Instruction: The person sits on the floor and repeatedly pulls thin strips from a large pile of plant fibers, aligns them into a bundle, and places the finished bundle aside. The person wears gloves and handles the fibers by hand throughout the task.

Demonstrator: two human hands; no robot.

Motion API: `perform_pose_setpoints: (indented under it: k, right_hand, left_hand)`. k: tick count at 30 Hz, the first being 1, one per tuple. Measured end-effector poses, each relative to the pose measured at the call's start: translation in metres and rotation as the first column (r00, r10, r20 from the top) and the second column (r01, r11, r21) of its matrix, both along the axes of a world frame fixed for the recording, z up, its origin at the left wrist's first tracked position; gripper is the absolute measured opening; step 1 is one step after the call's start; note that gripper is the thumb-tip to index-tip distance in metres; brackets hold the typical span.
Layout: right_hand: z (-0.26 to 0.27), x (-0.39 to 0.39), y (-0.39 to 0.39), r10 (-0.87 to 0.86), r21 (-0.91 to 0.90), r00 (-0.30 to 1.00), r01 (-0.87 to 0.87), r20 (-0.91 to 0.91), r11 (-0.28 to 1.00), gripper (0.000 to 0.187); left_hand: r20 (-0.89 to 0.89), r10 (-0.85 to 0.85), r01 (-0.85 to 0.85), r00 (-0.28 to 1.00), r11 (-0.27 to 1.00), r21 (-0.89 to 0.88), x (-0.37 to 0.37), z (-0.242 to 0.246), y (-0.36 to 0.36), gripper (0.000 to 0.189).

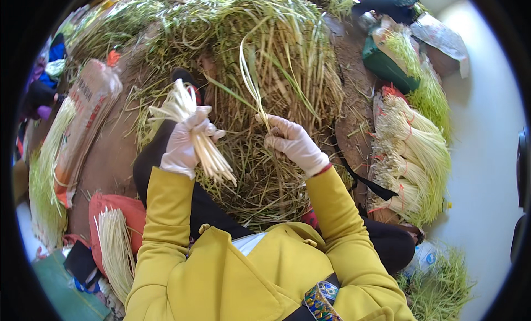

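Observation:
My left hand [182, 142], in a white glove, is closed around a bundle of pale vegetable stalks [213, 157]. Their even white ends point down to the right, while the leaf ends fold over the fist at upper left. My right hand [290, 140], gloved the same way, pinches a stalk with long pale leaves [254, 86] between thumb and fingers. The leaves rise above the fingertips and curve over. Beneath and between both hands lies a litter of loose leaves and stems [249, 196]. A large heap of untrimmed stalks [278, 59] lies just ahead.
Red-tied bundles of pale stalks [408, 155] are stacked at right beside a white wall [481, 134]. A green container [373, 64] stands beyond them. To my left are a woven sack [93, 101] and a loose bundle [116, 242] on red cloth [99, 205]. Other people sit at the far edges.

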State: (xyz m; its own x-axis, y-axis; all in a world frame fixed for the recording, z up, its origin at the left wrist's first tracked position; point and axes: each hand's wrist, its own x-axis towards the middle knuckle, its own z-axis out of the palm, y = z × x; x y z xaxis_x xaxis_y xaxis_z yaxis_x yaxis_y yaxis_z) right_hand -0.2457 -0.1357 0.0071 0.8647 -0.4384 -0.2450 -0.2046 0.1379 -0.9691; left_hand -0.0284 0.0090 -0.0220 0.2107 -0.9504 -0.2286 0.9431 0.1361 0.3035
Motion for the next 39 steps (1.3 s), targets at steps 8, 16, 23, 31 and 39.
perform_pose_setpoints:
  k: [8,16,23,31,39]
  right_hand:
    - [-0.024,0.016,0.022,0.181,-0.271,0.984,-0.176,-0.006,0.946,0.045]
    - [-0.006,0.045,0.031,0.067,-0.097,0.995,-0.059,0.077,0.994,0.02]
    - [-0.008,0.061,0.044,-0.139,-0.294,0.99,0.124,-0.029,0.948,0.009]
    - [-0.012,0.063,0.052,-0.175,-0.261,0.984,0.179,0.036,0.949,0.009]
    - [-0.077,-0.005,0.033,-0.168,-0.46,0.971,0.072,-0.171,0.885,0.014]
  left_hand:
    - [0.416,0.012,-0.089,0.91,0.982,0.167,-0.013,-0.002,-0.005,0.027]
    - [0.615,-0.041,-0.052,0.788,0.99,0.132,-0.025,-0.008,-0.007,0.021]
    - [0.749,0.023,-0.158,0.663,0.981,0.11,-0.03,0.0,-0.003,0.024]
    - [0.674,0.015,-0.122,0.739,0.986,0.113,-0.026,0.006,0.003,0.027]
    - [0.694,0.299,-0.399,0.655,0.917,-0.019,0.0,0.007,0.008,0.036]
